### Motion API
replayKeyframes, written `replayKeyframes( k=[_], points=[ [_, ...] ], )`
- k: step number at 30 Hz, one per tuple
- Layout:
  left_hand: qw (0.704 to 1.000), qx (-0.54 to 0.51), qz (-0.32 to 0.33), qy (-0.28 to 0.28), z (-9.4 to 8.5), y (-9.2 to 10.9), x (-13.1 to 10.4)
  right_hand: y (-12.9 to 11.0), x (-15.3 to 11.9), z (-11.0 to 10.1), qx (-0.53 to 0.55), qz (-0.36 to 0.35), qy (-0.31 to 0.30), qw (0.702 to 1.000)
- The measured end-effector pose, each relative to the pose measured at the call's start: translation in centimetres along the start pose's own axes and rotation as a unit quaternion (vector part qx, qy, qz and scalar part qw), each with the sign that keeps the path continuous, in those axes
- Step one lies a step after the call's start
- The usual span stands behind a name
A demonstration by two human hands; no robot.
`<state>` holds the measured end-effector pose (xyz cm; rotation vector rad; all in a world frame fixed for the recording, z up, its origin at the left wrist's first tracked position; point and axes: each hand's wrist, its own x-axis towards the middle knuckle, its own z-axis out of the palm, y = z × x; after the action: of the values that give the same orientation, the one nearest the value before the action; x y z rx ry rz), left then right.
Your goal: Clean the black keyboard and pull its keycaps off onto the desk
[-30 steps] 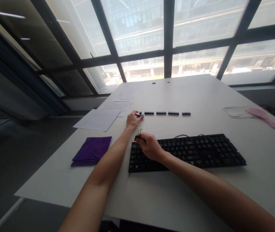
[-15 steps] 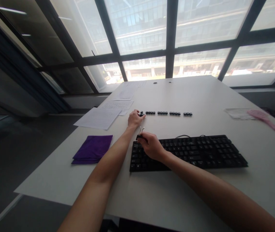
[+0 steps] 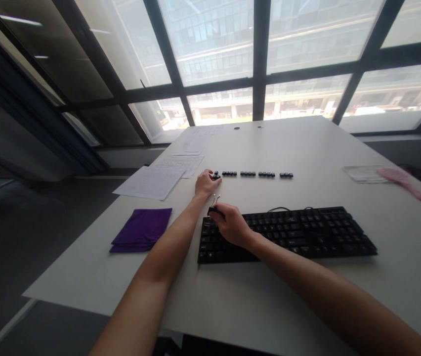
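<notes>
My left hand (image 3: 206,184) reaches over the white table to the left end of a line of black keycaps. Its thumb and fingers close around a black keycap (image 3: 216,177) there. Small groups of keycaps (image 3: 248,174) stretch off to the right of that hand. My right hand (image 3: 231,225) is closed on the black handle of a keycap puller (image 3: 212,209), whose two thin wire prongs point upward. This hand hovers over the upper left corner of a black keyboard (image 3: 307,232) and covers some of its keys.
A folded purple cloth (image 3: 142,228) lies left of my left forearm. Printed papers (image 3: 151,181) run along the table's left edge. At the right are a clear plastic bag (image 3: 362,174) and a pink brush-like item (image 3: 403,182). The keyboard's cable (image 3: 279,209) curls behind it.
Both hands keep nearly the same place and grip. The whole view has shifted very slightly; the keycaps and keyboard look otherwise unchanged.
</notes>
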<state>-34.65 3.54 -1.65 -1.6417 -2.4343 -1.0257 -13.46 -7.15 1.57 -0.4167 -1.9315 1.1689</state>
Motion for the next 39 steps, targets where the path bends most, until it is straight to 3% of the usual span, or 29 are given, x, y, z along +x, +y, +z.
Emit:
replayKeyframes(
  k=[9, 14, 20, 24, 26, 29, 32, 39],
  points=[
    [1.000, -0.012, -0.003, -0.001, -0.1, -0.1, 0.0, 0.0, 0.0, 0.0, 0.004, 0.006, 0.007, 1.000],
    [1.000, -0.020, 0.003, 0.009, -0.4, -0.2, -0.5, 0.2, 0.1, -0.2, -0.007, 0.028, 0.075, 0.997],
    [0.993, -0.101, -0.037, 0.038, -1.7, 0.4, -2.7, 0.2, 0.2, -0.1, -0.053, 0.029, 0.068, 0.996],
    [0.987, -0.148, -0.048, 0.040, -3.8, 1.2, -5.6, 0.5, 0.2, 0.1, -0.084, 0.027, 0.042, 0.995],
    [0.987, -0.160, -0.022, 0.019, -5.2, 1.4, -7.6, 0.5, 0.3, 0.2, -0.089, 0.031, 0.027, 0.995],
    [0.978, -0.186, 0.070, -0.069, -7.2, 1.1, -10.7, 0.3, 0.4, 0.0, -0.078, 0.021, 0.007, 0.997],
    [0.968, -0.172, 0.119, -0.139, -8.6, 0.6, -12.9, -0.1, 0.5, -0.4, -0.092, 0.005, -0.020, 0.996],
    [0.960, -0.172, 0.127, -0.180, -9.5, 1.2, -13.5, -0.2, 0.1, -1.3, -0.133, 0.029, -0.049, 0.990]
  ],
)
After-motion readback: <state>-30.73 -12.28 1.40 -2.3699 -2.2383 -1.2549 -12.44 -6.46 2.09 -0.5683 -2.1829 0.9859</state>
